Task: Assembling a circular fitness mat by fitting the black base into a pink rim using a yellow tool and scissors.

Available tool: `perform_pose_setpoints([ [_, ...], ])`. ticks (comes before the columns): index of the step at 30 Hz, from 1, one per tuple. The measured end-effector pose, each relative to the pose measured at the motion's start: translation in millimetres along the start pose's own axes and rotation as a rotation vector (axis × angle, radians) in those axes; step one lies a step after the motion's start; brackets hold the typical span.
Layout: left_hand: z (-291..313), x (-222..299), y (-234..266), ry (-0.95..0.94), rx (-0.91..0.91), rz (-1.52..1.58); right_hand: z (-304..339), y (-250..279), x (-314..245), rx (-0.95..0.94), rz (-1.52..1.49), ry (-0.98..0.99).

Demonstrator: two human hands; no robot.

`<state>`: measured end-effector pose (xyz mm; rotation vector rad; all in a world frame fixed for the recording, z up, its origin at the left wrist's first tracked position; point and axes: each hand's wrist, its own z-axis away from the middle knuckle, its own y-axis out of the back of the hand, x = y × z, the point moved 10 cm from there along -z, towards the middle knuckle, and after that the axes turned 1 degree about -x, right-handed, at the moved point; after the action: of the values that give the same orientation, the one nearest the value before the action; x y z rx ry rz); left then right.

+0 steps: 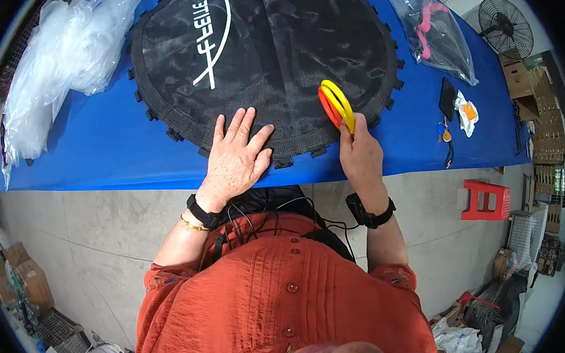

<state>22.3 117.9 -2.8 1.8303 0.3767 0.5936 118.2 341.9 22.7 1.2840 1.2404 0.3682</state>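
A round black mesh mat, like a trampoline mat, lies on the blue-covered table. Tabs run round its rim, and white lettering and a curved line mark its left half. My left hand rests open on the mat's near edge, fingers spread and palm down. In my right hand, over the near right edge, is a pair of what look like scissors. Their yellow and red looped handles point away from me; the blades are hidden by my closed fingers.
Clear plastic bags are heaped at the left. Far right lie a bag with a pink piece, a black phone, keys and a white wrapper. Beyond are a red stool and a black fan.
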Motion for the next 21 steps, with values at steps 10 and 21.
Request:
perform_pose_setpoints([
  [10, -0.2, 1.2, 1.1, 0.000, 0.008, 0.009, 23.3, -18.1, -35.9, -0.127, -0.205, 0.075],
  [21, 0.1, -0.1, 0.3, -0.003, 0.011, 0.008, 21.2, -24.5, -43.5, -0.166, -0.180, 0.077],
])
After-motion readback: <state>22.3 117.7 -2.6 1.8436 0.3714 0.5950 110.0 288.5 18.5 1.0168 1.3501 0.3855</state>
